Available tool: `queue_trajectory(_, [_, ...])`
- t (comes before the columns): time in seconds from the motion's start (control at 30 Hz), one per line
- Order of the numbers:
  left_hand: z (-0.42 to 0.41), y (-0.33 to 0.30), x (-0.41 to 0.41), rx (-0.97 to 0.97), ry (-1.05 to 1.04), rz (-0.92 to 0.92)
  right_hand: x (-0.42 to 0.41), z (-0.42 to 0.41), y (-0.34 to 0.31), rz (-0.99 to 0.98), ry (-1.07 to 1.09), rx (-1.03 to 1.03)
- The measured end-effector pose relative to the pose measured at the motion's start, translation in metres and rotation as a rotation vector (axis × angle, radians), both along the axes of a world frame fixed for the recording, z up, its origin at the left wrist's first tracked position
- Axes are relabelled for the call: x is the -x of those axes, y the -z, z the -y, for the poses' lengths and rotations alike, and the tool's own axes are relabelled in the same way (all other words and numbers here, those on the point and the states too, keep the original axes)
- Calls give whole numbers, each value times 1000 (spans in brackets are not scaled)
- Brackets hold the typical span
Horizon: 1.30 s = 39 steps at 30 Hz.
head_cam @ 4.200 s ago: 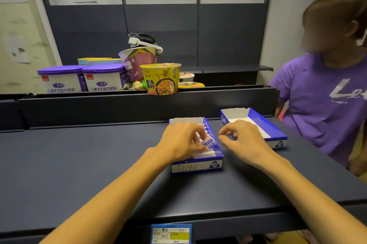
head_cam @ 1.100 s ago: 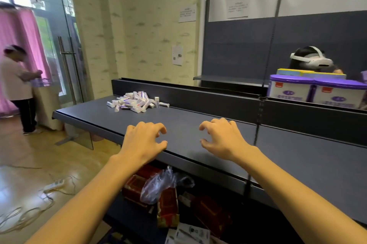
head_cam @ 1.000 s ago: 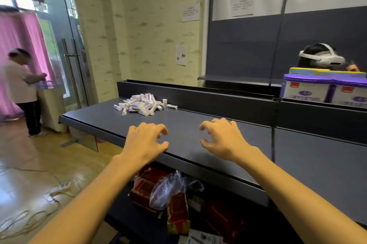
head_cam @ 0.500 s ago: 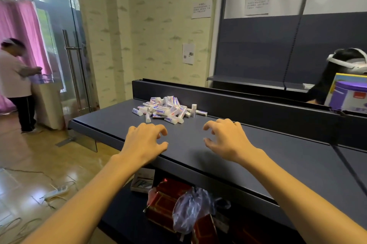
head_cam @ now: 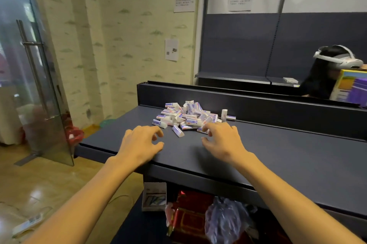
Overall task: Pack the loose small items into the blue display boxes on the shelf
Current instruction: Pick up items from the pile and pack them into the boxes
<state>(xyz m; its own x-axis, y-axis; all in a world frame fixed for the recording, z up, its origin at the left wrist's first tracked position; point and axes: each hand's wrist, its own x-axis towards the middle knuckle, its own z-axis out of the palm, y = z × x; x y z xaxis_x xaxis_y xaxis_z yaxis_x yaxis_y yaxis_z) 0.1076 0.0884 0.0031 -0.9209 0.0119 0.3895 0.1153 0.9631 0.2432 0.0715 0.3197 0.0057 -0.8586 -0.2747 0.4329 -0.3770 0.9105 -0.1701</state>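
Observation:
A heap of several small white items with blue and red labels (head_cam: 188,117) lies near the left end of the dark shelf (head_cam: 288,156), against its back rail. My left hand (head_cam: 142,143) hovers over the shelf's front edge, fingers loosely curled, holding nothing. My right hand (head_cam: 222,140) hovers just in front of the heap, its fingertips at the nearest items, fingers loosely bent and empty. No blue display box is in view.
A raised back rail (head_cam: 258,104) runs behind the heap. A person wearing a white headset (head_cam: 333,72) sits behind it at the right, next to a colourful box (head_cam: 351,88). Red packages and a plastic bag (head_cam: 224,222) lie below the shelf. A glass door (head_cam: 37,84) stands at left.
The view has swung left from the blue boxes to the heap of loose items. Both hands have come closer to the heap, the right one now reaching its near edge.

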Motion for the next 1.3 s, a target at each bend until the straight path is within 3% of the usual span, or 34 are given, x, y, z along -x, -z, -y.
queue_trajectory(0.33, [66,9,75,-40,163,-22,42,65,30,-76,273,145])
queue_trajectory(0.57, [76,17,114,-37,261,-52,69,80,34,-115,409,123])
queue_trajectory(0.87, [72,34,141,-196,268,-96,82,78,38,-161,446,3])
queue_trajectory(1.17, [69,39,150,-115,319,-75,85,76,41,-284,405,-13])
queue_trajectory(1.3, [68,39,149,-80,327,-50,82,76,41,-343,390,81])
